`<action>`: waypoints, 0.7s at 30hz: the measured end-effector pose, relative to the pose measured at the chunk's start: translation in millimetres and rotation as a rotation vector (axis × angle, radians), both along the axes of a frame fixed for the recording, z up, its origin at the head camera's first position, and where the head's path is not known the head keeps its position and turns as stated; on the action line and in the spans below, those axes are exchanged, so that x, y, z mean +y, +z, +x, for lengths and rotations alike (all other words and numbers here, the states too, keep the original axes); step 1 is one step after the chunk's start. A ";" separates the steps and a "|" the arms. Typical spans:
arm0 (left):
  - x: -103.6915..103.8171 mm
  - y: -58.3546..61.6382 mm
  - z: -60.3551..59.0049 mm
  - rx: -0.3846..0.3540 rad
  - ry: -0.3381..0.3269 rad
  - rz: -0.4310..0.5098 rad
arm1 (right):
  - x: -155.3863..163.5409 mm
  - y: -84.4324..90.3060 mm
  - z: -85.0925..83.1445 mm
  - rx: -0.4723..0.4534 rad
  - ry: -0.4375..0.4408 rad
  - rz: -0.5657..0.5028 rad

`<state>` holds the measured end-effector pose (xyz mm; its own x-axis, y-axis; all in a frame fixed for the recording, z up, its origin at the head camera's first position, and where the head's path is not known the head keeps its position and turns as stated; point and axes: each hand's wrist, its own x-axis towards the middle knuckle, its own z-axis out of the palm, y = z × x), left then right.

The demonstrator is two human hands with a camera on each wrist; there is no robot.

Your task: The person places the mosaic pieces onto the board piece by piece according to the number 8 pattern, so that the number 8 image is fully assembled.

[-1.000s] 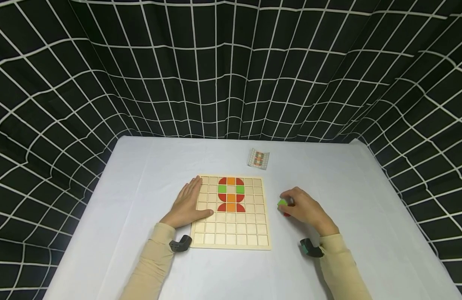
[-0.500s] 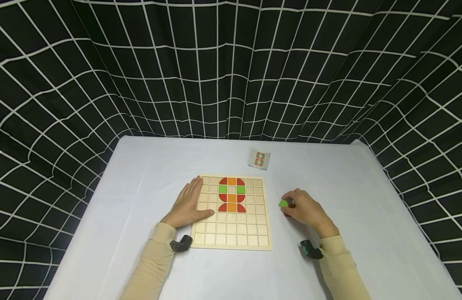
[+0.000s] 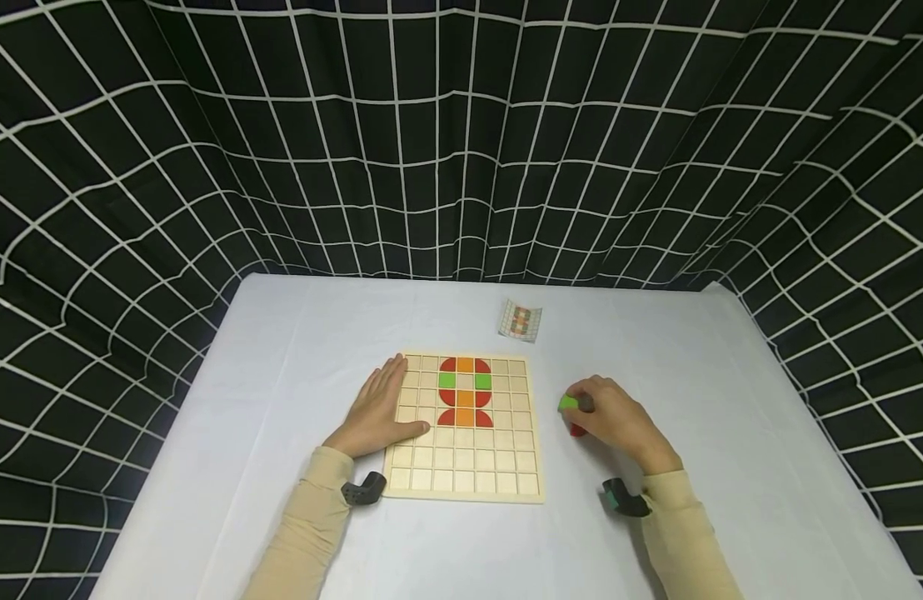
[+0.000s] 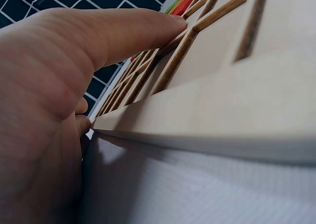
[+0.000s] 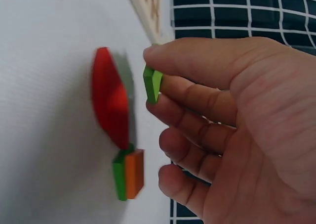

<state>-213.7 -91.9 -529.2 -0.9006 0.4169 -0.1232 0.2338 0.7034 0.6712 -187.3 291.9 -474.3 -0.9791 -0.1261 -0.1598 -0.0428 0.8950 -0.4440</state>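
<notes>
A square wooden grid board (image 3: pixel 495 482) lies on the white table. Red, orange and green pieces fill cells in its upper middle, forming a symmetrical pattern. My left hand (image 3: pixel 375 414) rests at the board's left side, its straight thumb over the cells and its other fingers along the edge. To the right of the board, my right hand (image 3: pixel 621 423) pinches a small green block (image 5: pixel 152 84) between thumb and fingertips, just above the table. Below it, in the right wrist view, lie a red curved-edge piece (image 5: pixel 109 98), an orange block (image 5: pixel 135 173) and another green block (image 5: pixel 119 177).
Behind the board lies a small printed pattern card (image 3: pixel 520 322), slightly curled. A dark curtain (image 3: pixel 461 133) with white grid lines surrounds the back and sides of the white table (image 3: pixel 461 550).
The green block has turned slightly in my right hand's fingertips, the hand staying almost in place. My left hand keeps its position on the board. The whole head view has shifted very slightly.
</notes>
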 end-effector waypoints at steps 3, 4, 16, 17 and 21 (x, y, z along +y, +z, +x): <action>0.1 -0.2 0.3 -0.002 -0.003 0.004 | 4.6 5.4 0.0 0.013 0.004 -0.067; 0.1 -0.5 0.4 0.000 -0.002 0.008 | 6.2 6.5 -0.1 0.022 0.005 -0.083; 0.3 -1.9 -0.7 0.004 0.000 0.002 | 10.7 25.7 -4.5 0.067 0.047 -0.168; 0.3 -2.1 -0.7 0.005 0.001 0.002 | 9.7 27.4 -5.2 0.070 0.056 -0.170; 0.3 -2.1 -0.3 0.006 0.003 -0.004 | 3.9 34.9 -7.1 0.084 0.079 -0.160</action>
<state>-214.0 -91.6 -531.3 -0.9024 0.4140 -0.1193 0.2358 0.7064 0.6674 -194.4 295.9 -439.4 -0.9742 -0.2199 -0.0499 -0.1526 0.8058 -0.5722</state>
